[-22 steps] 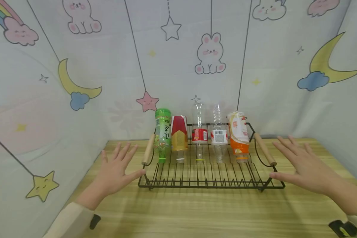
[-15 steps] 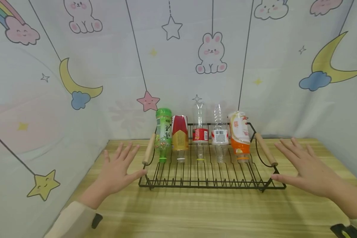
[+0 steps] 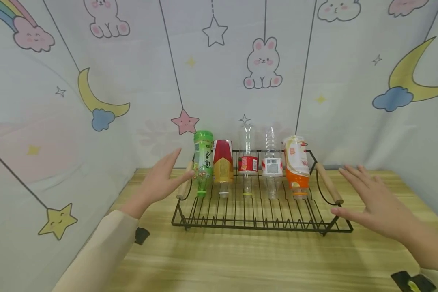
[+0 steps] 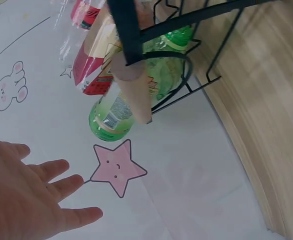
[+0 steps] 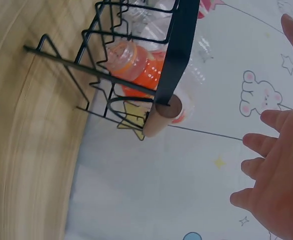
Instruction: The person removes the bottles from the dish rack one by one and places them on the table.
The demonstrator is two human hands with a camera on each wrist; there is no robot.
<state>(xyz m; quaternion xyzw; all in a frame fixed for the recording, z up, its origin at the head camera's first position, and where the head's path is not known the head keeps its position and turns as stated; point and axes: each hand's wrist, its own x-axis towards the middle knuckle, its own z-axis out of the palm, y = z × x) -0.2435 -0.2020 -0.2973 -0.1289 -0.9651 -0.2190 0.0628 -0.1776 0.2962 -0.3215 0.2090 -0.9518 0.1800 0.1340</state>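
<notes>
A black wire rack [image 3: 263, 228] with wooden handles stands on the table, holding bottles upside down in a row. From the left come a green bottle [image 3: 203, 156], a bottle with a red and gold label [image 3: 223, 162], a clear bottle with a red label [image 3: 247, 163], a clear ribbed bottle [image 3: 272, 167] and an orange and white bottle [image 3: 297, 162]. My left hand [image 3: 157, 182] is raised beside the left handle, fingers straight, near the green bottle. Spread out by the right handle [image 3: 329, 182], my right hand [image 3: 379, 207] holds nothing.
Behind and beside the wooden table [image 3: 248, 259] hangs a pale curtain [image 3: 219, 89] printed with stars, moons and rabbits. Both sleeves carry dark straps at the wrists.
My left hand has moved up and to the right, toward the green bottle. The right hand is nearly still. The head view has shifted slightly, and the bottles stay in the rack.
</notes>
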